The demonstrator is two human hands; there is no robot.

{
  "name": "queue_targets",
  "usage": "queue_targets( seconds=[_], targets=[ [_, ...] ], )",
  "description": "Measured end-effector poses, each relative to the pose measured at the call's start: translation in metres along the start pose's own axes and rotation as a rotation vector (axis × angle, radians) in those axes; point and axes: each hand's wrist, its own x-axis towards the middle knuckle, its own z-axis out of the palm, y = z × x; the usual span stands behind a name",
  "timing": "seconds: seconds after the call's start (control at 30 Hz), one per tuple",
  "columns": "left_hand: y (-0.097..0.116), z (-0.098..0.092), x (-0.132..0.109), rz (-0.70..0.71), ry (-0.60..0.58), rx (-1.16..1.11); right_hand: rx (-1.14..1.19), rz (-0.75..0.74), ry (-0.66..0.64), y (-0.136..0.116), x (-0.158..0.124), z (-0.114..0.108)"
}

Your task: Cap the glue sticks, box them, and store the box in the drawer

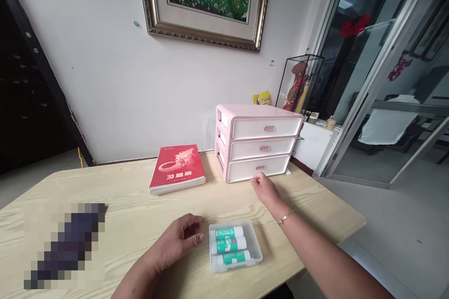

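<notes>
A pink three-drawer organiser [257,142] stands on the wooden table [122,210] against the wall, all drawers closed. My right hand [264,188] reaches toward the bottom drawer [258,168], fingers curled just below its front, holding nothing I can see. A silver bracelet [285,217] circles that wrist. My left hand [178,239] rests on the table with fingers loosely curled, touching the left side of a clear plastic tray [254,248] that holds three glue sticks [229,244] with green labels.
A red book [177,168] lies flat left of the organiser. A pixelated dark patch [66,247] covers part of the table at left. A framed picture [206,0] hangs on the wall; glass doors [372,84] stand at right.
</notes>
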Motion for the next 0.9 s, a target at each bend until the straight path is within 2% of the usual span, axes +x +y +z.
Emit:
queue_targets(
  seconds=[0.13,0.2,0.3,0.37,0.5,0.6,0.73,0.9],
  targets=[
    [0.002,0.000,-0.001,0.012,0.020,0.018,0.215,-0.174,-0.162,-0.003,-0.072,-0.012],
    [0.004,0.003,-0.002,0.031,0.027,0.061,0.318,-0.206,-0.189,-0.003,-0.105,-0.020],
    [0.012,0.014,-0.005,0.117,0.033,0.151,0.349,-0.172,-0.231,0.001,-0.141,-0.030],
    [0.019,0.025,-0.007,0.199,0.022,0.208,0.313,-0.238,-0.249,0.005,-0.156,-0.035],
    [0.032,0.046,-0.014,0.279,-0.028,0.327,0.196,-0.493,-0.251,0.008,-0.171,-0.038],
    [0.035,0.056,-0.020,0.292,0.037,0.442,0.153,-0.576,-0.227,0.010,-0.176,-0.035],
    [0.030,0.059,-0.026,0.347,0.143,0.595,0.090,-0.713,-0.169,0.016,-0.177,-0.029],
    [0.024,0.058,-0.030,0.418,0.107,0.703,0.010,-0.840,-0.182,0.023,-0.175,-0.023]
  ],
)
